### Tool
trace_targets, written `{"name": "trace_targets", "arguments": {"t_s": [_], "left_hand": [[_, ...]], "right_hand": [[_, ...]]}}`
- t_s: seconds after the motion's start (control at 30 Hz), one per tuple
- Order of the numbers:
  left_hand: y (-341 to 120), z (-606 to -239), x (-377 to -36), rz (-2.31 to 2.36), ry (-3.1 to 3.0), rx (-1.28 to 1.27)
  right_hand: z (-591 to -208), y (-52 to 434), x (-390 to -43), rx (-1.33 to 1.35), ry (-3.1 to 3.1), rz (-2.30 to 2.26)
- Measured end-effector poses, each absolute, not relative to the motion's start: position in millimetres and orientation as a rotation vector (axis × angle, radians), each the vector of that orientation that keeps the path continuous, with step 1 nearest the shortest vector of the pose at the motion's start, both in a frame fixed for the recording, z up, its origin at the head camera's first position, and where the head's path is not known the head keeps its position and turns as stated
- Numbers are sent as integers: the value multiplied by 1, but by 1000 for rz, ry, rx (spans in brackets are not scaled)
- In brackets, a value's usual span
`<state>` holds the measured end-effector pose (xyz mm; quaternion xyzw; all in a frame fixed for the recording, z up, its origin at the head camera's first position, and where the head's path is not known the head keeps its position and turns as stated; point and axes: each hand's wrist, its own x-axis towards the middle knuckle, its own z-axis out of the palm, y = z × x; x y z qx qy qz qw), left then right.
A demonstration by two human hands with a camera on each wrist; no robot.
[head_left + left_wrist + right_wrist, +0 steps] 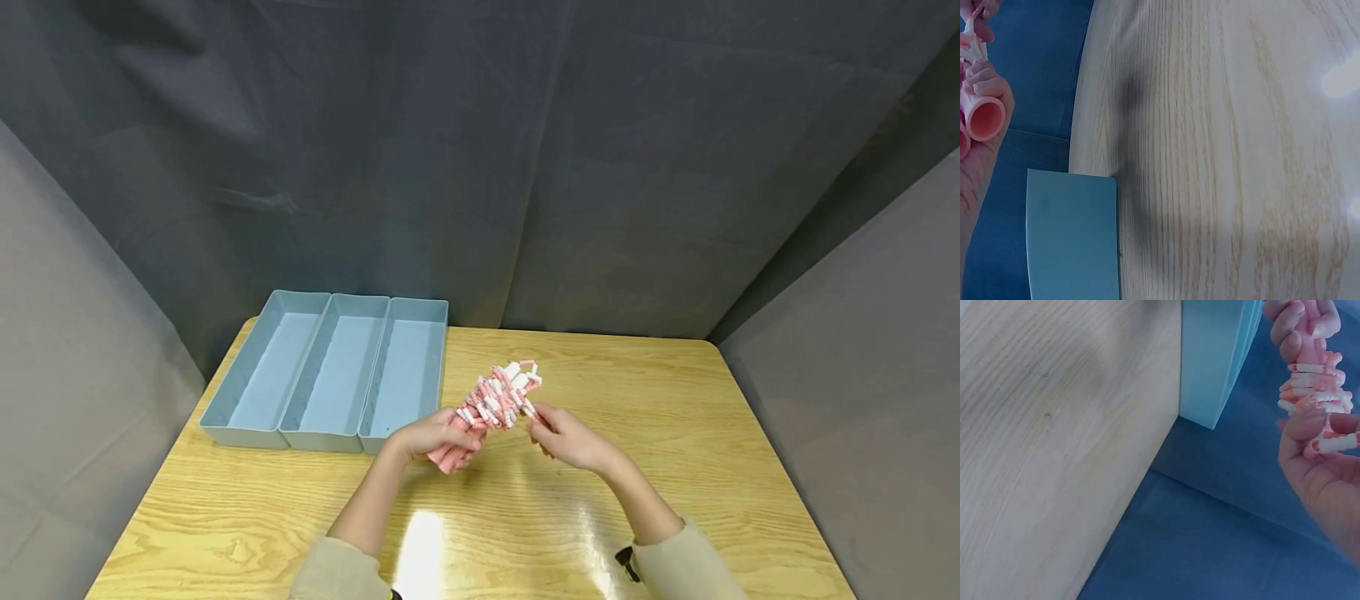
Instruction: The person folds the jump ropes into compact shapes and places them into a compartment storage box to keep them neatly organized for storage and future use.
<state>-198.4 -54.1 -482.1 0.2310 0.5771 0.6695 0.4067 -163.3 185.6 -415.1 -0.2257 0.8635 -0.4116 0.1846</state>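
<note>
A dark grey curtain [390, 167] is hanging behind a wood-grain bench [645, 400], and pale grey panels [67, 400] are flanking both sides. Three blue bins [318, 442] are standing side by side at the bench's left rear. A pink and white bundle [498, 396] is being held between both hands, apparently raised above the bench, to the right of the bins.

The left hand [437, 432] is gripping the pink tubes [448, 457] at the lower end, its fingers curling round them. The right hand [570, 437] is pinching the cluster's right edge between thumb and fingers; which piece they are holding cannot be told.

Caution: if the right hand is pulling hard while the left grip is slackening, tubes could be slipping out and rolling across the bench. Uneven tension could also be tangling the short pieces or snapping one loose, since they are lying crowded and crosswise.

Materials: the tubes are showing round, open ends and smooth walls, probably of soft plastic or foam. The short pieces are looking ribbed and cylindrical. The bins are presenting straight, thin walls with rounded corners, and the bench is reflecting bright glare from its glossy grain
</note>
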Motion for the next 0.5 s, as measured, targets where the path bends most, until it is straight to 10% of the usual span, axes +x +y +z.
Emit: {"name": "trace_targets", "arguments": {"t_s": [0.5], "left_hand": [[-56, -485, -200, 1753, 1445, 521]], "right_hand": [[-402, 173, -148, -642, 3045, -1062]]}}
